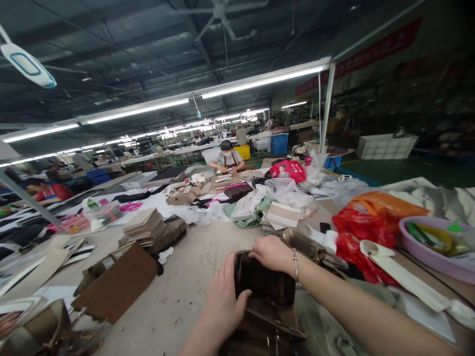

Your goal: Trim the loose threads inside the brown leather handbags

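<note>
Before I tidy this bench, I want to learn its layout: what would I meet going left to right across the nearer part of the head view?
Brown panel → left hand → dark brown bag → red plastic bag → purple basin.

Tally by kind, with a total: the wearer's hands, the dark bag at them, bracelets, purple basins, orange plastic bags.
Hands: 2 (left hand, right hand)
Dark bag: 1
Bracelet: 1
Purple basin: 1
Orange plastic bag: 1
Total: 6
</note>
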Available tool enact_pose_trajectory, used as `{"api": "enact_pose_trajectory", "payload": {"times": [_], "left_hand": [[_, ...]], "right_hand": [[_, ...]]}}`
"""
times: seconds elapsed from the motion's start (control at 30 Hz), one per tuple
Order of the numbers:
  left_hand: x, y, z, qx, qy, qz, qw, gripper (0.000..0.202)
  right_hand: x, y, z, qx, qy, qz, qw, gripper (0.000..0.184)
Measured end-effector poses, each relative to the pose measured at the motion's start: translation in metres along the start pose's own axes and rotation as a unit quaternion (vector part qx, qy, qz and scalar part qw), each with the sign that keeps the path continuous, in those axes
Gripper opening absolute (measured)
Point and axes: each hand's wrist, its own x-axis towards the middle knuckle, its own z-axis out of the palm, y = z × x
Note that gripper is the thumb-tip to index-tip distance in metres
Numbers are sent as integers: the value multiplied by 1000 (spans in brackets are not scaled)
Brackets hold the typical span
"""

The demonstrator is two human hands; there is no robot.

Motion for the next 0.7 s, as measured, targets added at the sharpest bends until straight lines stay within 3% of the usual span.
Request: {"api": "enact_pose_trajectory", "payload": {"times": [0.17, 0.3, 0.4, 0.53, 0.7], "left_hand": [[25, -23, -24, 34, -50, -37, 997, 73], [46, -25, -40, 59, -79, 4, 995, 66], [49, -14, -31, 59, -66, 60, 994, 41], [53, -3, -8, 61, -23, 70, 995, 8], [58, -4, -4, 68, -7, 39, 997, 18]], "right_hand": [[-5, 0, -4, -11, -7, 9, 1000, 39], [-13, -1, -2, -2, -3, 19, 1000, 38], [-18, 0, 3, 5, 18, 29, 999, 37], [-21, 2, 7, 9, 32, 39, 999, 38], [-20, 0, 3, 25, 4, 40, 999, 37]]}}
